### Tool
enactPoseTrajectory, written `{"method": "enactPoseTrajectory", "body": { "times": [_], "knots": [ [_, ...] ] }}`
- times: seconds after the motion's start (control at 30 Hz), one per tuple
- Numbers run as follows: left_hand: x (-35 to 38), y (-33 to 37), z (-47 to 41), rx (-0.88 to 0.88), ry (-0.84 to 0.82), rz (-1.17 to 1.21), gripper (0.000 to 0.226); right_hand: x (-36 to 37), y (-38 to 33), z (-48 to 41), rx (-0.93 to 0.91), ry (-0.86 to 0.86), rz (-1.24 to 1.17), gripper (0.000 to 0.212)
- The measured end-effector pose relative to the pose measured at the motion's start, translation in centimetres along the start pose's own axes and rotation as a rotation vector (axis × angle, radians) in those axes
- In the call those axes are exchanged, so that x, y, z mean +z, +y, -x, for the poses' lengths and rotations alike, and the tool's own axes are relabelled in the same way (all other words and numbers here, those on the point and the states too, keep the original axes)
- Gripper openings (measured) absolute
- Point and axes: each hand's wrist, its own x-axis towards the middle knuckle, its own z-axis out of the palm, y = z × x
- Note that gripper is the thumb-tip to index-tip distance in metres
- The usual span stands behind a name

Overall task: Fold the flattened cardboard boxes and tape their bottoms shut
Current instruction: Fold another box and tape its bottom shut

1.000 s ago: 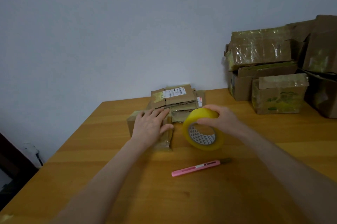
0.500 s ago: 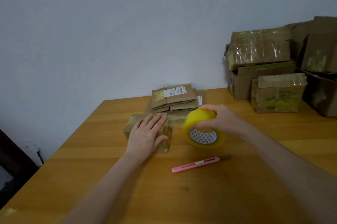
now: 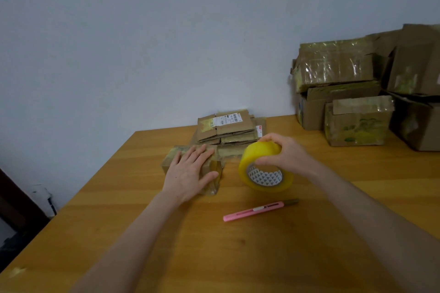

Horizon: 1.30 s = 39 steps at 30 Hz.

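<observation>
1. Fingers (image 3: pixel 201 153) of the left hand (image 3: pixel 188 173) lie straight on the folded box (image 3: pixel 215 171) at mid-frame, pinning it to the bench (image 3: pixel 238 257).
2. Right hand (image 3: pixel 285 157) fingers clamp the tape roll (image 3: pixel 257 157) just right of it, probably to draw tape over the seam; the strip itself is unclear.

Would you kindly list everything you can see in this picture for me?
table: one, yellow-brown wood, under everything.
small box: one, brown, taped, mid-table.
flattened boxes: one stack, brown, behind the small box.
taped boxes: several, brown, piled at far right.
tape roll: one, yellow, right of the small box.
knife: one, pink, on the table nearest the person.
left hand: one, flat on the small box.
right hand: one, gripping the tape roll.
</observation>
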Motion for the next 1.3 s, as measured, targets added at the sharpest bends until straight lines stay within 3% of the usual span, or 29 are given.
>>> {"method": "enactPoseTrajectory", "body": {
  "times": [0.13,0.27,0.33,0.43,0.5,0.73,0.87,0.97,1.17,1.3],
  "knots": [
    [-1.1,0.9,0.3,-0.013,0.016,-0.011,0.082,0.4,-0.7,0.2,0.021,0.029,0.027,0.056],
    [-2.1,5.0,2.4,0.201,0.261,0.066,0.044,0.4,-1.2,0.3,0.021,0.02,0.049,0.056],
    [-2.0,8.4,3.5,0.287,0.183,0.161,0.033,0.3,-1.3,0.4,0.02,0.019,0.058,0.055],
    [-0.6,11.9,4.0,0.191,-0.063,0.143,0.039,0.2,-1.3,0.3,0.015,0.011,0.063,0.056],
    [0.4,12.4,4.0,0.147,-0.112,0.13,0.036,0.1,-1.2,0.4,0.014,0.004,0.064,0.057],
    [-0.3,7.6,7.7,0.02,0.002,0.069,0.032,-0.3,-0.8,0.4,0.025,-0.029,0.004,0.061],
    [-3.0,4.2,6.8,-0.182,0.269,0.298,0.039,0.0,-1.1,0.2,0.053,-0.019,-0.026,0.06],
    [-3.6,4.0,2.8,-0.262,0.417,0.299,0.026,0.4,-1.6,0.3,0.061,-0.009,-0.002,0.062],
    [-1.1,6.3,-1.1,-0.308,0.216,0.249,0.041,0.5,-1.5,1.0,0.04,-0.007,0.002,0.055],
    [-0.7,5.0,-1.0,-0.232,0.217,0.217,0.045,0.4,-1.5,0.9,0.035,-0.033,0.01,0.054]
  ]
}}
